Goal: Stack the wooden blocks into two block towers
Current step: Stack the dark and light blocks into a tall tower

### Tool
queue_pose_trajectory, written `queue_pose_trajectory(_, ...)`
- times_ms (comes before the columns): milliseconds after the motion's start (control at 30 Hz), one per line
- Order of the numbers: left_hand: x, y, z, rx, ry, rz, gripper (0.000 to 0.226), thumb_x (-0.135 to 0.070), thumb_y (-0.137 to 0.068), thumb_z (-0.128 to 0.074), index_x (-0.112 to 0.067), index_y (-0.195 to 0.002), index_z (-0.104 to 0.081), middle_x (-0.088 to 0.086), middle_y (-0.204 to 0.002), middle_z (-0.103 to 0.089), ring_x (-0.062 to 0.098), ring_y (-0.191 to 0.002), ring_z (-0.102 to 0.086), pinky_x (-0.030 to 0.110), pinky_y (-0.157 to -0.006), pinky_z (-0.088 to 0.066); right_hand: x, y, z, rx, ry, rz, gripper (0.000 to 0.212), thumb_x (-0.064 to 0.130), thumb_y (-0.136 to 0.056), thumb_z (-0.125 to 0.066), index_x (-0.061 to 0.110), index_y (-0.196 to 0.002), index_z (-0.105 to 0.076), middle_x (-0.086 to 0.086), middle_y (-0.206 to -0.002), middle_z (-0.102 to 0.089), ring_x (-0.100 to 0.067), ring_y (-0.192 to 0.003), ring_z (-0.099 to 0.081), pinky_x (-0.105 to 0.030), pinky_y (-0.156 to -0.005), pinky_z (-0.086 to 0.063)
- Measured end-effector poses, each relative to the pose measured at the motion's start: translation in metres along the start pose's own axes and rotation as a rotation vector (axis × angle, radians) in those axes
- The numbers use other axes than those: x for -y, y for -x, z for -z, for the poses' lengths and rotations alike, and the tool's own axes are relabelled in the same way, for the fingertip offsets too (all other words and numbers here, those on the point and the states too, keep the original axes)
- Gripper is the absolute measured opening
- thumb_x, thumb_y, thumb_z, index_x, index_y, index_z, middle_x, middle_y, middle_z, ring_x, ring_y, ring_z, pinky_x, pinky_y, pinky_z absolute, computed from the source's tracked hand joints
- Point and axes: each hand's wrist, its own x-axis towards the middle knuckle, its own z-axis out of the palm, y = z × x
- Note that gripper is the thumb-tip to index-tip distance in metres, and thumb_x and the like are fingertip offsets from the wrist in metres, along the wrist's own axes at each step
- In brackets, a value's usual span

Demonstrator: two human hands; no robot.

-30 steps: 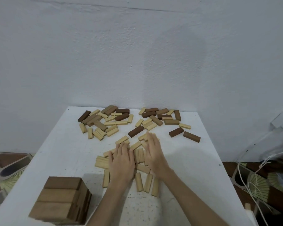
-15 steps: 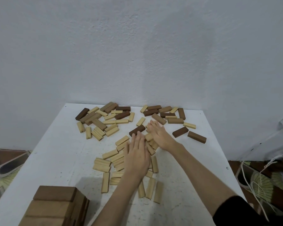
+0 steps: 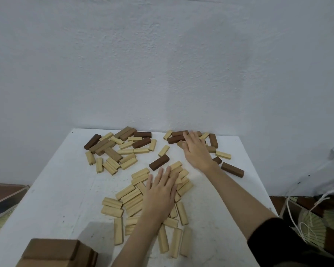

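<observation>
Head view, left to right: a stacked brown block tower (image 3: pixel 56 253) stands at the near left corner of the white table (image 3: pixel 52 189). Mixed dark and pale blocks (image 3: pixel 121 149) lie scattered toward the far edge. The left hand (image 3: pixel 160 191) lies flat, fingers straight, on a cluster of pale blocks (image 3: pixel 131 199) mid-table. The right hand (image 3: pixel 196 151) reaches to the far brown blocks (image 3: pixel 176 138), fingers spread over them, gripping nothing that shows

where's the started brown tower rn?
Head view, bottom-left corner: the brown tower stands on the white table, left of the left hand and the pale blocks.
</observation>
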Motion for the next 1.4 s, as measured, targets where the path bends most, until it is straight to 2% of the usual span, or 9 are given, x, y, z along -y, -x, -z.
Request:
queue_pose_trajectory(167,0.002,-0.006,-0.001,-0.059,-0.063,0.023,0.062,-0.036,-0.103,-0.005,-0.026,-0.123,-0.063,-0.002,-0.131,-0.058,0.023,-0.123,-0.054,0.047,-0.095,-0.046,0.007,-0.048,-0.008,0.131,0.118,-0.143,0.06,0.048,-0.102,-0.014,0.021,-0.153,0.002,-0.025,-0.156,0.011,-0.037,-0.145,0.012,-0.046,-0.116,0.009)
queue_pose_trajectory(333,0.005,-0.006,-0.004,-0.055,-0.062,0.019,0.061,-0.036,-0.102,-0.005,-0.025,-0.126,-0.061,-0.001,-0.134,-0.056,0.025,-0.127,-0.05,0.048,-0.098,-0.043,0.016,-0.046,-0.026,0.158,0.264,-0.147,0.054,0.039,-0.104,-0.013,0.021,-0.153,0.0,-0.028,-0.156,0.006,-0.043,-0.144,0.006,-0.048,-0.117,0.001)
queue_pose_trajectory(500,0.005,-0.005,-0.001,-0.076,-0.028,0.056,0.055,-0.034,-0.101,-0.013,-0.02,-0.123,-0.062,0.0,-0.131,-0.058,0.025,-0.126,-0.05,0.048,-0.099,-0.041,0.014,-0.012,-0.029,0.131,0.319,0.037,0.052,0.033,-0.105,-0.013,0.021,-0.153,0.001,-0.025,-0.157,0.002,-0.039,-0.146,0.004,-0.044,-0.118,0.001)
queue_pose_trajectory(633,0.005,0.001,0.005,-0.027,0.0,0.131,0.062,-0.036,-0.094,-0.002,-0.019,-0.149,-0.023,-0.005,-0.157,-0.018,0.017,-0.146,-0.008,0.04,-0.117,-0.005,0.007,0.027,-0.024,0.17,0.343,0.115,0.051,0.033,-0.105,-0.014,0.023,-0.153,0.0,-0.022,-0.158,0.002,-0.035,-0.147,0.003,-0.044,-0.117,0.004)
queue_pose_trajectory(700,0.008,0.004,0.008,-0.03,-0.027,0.163,0.053,-0.032,-0.1,-0.011,-0.02,-0.151,-0.01,-0.007,-0.159,-0.004,0.015,-0.146,0.005,0.038,-0.118,0.003,0.004,0.046,-0.02,0.199,0.335,0.105,0.051,0.033,-0.105,-0.012,0.023,-0.153,0.001,-0.018,-0.159,0.004,-0.032,-0.147,0.005,-0.044,-0.117,0.006)
queue_pose_trajectory(900,0.0,0.001,0.02,-0.065,0.057,0.158,0.082,-0.043,-0.076,0.01,-0.018,-0.15,-0.017,-0.001,-0.158,-0.01,0.016,-0.146,0.001,0.038,-0.117,0.005,-0.017,0.091,-0.002,0.124,0.121,0.08,0.052,0.032,-0.104,-0.012,0.018,-0.153,-0.002,-0.007,-0.161,0.003,-0.019,-0.148,0.007,-0.041,-0.116,0.01)
queue_pose_trajectory(1033,-0.016,-0.027,0.022,-0.01,0.106,0.056,0.061,-0.05,-0.099,-0.016,-0.021,-0.151,-0.007,0.002,-0.159,0.001,0.02,-0.146,0.005,0.04,-0.117,0.003,-0.041,0.104,0.009,-0.146,0.038,-0.03,0.062,0.039,-0.095,-0.008,0.016,-0.152,-0.018,-0.013,-0.159,-0.014,-0.028,-0.148,-0.007,-0.047,-0.117,-0.006)
queue_pose_trajectory(1233,-0.043,-0.054,0.017,0.249,-0.013,-0.053,0.059,-0.062,-0.094,-0.015,-0.043,-0.148,0.0,0.0,-0.159,0.009,0.041,-0.142,0.013,0.052,-0.116,0.003,-0.07,0.107,0.015,0.032,0.054,-0.062,0.044,0.042,-0.101,-0.032,0.04,-0.146,-0.031,-0.005,-0.161,-0.001,-0.027,-0.148,0.002,-0.048,-0.116,-0.004)
queue_pose_trajectory(1400,-0.063,-0.05,0.014,0.268,-0.135,-0.098,0.053,-0.053,-0.098,-0.02,-0.043,-0.148,-0.006,-0.001,-0.159,0.004,0.048,-0.14,0.008,0.049,-0.116,-0.003,-0.093,0.107,0.02,-0.005,-0.075,-0.123,0.04,0.033,-0.102,-0.038,0.033,-0.142,-0.042,-0.014,-0.157,-0.017,-0.031,-0.146,-0.007,-0.042,-0.116,-0.007)
